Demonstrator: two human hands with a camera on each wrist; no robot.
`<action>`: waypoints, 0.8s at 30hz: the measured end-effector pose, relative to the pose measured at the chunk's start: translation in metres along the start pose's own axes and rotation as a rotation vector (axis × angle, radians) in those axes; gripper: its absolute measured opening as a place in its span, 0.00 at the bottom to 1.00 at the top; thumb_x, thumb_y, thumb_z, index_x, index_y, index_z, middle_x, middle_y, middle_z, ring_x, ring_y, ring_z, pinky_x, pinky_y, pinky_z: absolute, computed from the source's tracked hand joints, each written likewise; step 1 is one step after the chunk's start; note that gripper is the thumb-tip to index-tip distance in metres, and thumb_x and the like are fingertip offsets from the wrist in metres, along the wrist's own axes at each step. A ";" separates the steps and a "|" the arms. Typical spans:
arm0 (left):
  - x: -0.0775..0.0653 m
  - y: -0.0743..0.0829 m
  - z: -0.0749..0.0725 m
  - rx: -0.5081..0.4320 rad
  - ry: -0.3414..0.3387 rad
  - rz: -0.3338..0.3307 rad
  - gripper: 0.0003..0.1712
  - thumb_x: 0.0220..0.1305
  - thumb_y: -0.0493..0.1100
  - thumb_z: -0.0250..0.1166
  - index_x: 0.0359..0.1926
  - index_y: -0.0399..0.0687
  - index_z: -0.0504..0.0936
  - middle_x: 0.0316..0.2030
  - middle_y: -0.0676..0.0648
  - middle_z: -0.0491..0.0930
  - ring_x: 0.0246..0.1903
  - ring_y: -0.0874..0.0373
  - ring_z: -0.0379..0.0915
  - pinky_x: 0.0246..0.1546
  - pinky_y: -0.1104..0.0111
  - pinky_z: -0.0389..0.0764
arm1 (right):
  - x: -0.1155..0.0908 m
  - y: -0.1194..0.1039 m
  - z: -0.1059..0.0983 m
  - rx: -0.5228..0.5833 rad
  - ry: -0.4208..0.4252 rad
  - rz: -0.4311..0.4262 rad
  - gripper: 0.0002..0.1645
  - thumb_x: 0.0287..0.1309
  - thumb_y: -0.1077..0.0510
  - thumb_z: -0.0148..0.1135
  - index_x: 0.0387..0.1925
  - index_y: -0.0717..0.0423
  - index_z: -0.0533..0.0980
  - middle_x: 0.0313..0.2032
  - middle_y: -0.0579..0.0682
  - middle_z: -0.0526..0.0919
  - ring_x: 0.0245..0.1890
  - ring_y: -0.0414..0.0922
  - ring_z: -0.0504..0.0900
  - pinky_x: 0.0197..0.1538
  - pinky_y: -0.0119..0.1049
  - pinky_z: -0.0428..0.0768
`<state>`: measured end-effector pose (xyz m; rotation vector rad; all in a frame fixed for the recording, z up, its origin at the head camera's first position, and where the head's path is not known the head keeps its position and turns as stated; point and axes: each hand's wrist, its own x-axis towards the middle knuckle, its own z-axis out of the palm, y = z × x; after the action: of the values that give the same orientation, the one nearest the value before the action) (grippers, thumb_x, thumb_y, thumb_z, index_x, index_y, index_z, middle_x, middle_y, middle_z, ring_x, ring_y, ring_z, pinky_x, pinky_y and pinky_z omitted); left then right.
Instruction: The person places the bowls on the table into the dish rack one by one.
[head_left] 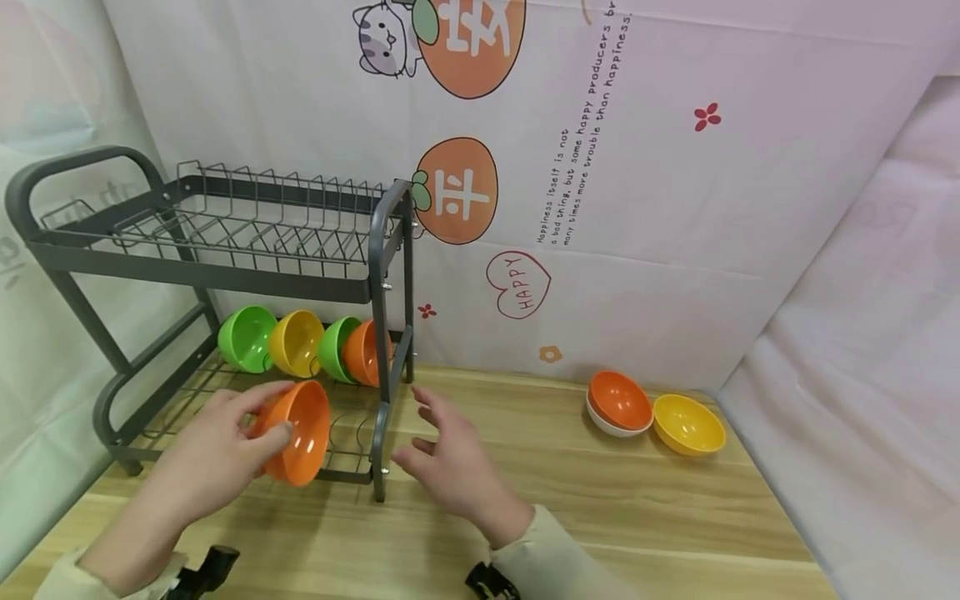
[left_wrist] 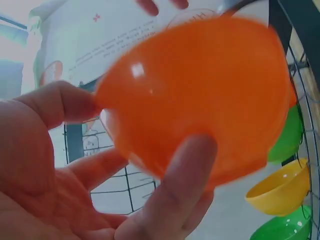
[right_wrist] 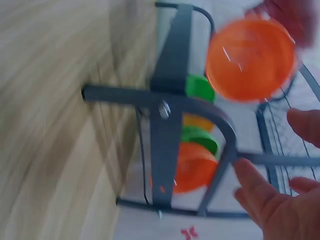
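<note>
An orange bowl [head_left: 306,433] is pinched between the thumb and fingers of my left hand [head_left: 217,446], tilted on its side in front of the rack's lower shelf. In the left wrist view the bowl [left_wrist: 200,95] fills much of the frame, blurred. My right hand [head_left: 461,467] hangs beside the rack's right front leg, fingers loosely bent and holding nothing. Behind the held bowl, a green bowl [head_left: 246,337], a yellow bowl [head_left: 296,343], another green bowl [head_left: 335,350] and an orange bowl [head_left: 366,353] lean in a row on the lower shelf.
The two-tier dark metal dish rack [head_left: 210,271] stands at the left, its wire upper tier above the bowls. On the wooden table [head_left: 570,483] at the right sit an orange bowl [head_left: 621,400] inside a white bowl [head_left: 617,428], and a yellow bowl [head_left: 690,425]. A printed cloth [head_left: 637,275] hangs behind.
</note>
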<state>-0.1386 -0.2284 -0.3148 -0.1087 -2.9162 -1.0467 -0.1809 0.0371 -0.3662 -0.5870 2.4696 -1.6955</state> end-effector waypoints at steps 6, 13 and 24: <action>0.017 -0.004 0.003 0.077 0.072 -0.005 0.35 0.69 0.54 0.59 0.72 0.44 0.67 0.49 0.30 0.66 0.36 0.43 0.70 0.25 0.63 0.72 | 0.017 -0.003 0.030 0.040 0.047 -0.048 0.54 0.56 0.68 0.72 0.77 0.42 0.55 0.72 0.45 0.60 0.69 0.48 0.64 0.54 0.30 0.78; 0.028 -0.007 0.007 0.009 0.062 -0.017 0.35 0.70 0.53 0.59 0.72 0.41 0.66 0.55 0.26 0.63 0.39 0.40 0.72 0.26 0.62 0.78 | 0.023 0.000 0.041 -0.035 0.103 -0.106 0.54 0.53 0.73 0.71 0.76 0.48 0.57 0.68 0.49 0.63 0.65 0.46 0.68 0.54 0.27 0.76; 0.044 -0.009 0.028 -0.001 0.038 -0.021 0.35 0.70 0.48 0.60 0.73 0.39 0.64 0.59 0.22 0.60 0.41 0.38 0.71 0.31 0.59 0.77 | 0.026 0.014 0.042 -0.184 0.061 -0.125 0.59 0.54 0.75 0.68 0.79 0.47 0.48 0.69 0.52 0.62 0.58 0.44 0.76 0.41 0.21 0.79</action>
<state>-0.1832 -0.2152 -0.3391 -0.0583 -2.8894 -1.0412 -0.1966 -0.0050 -0.3910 -0.7330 2.7055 -1.5584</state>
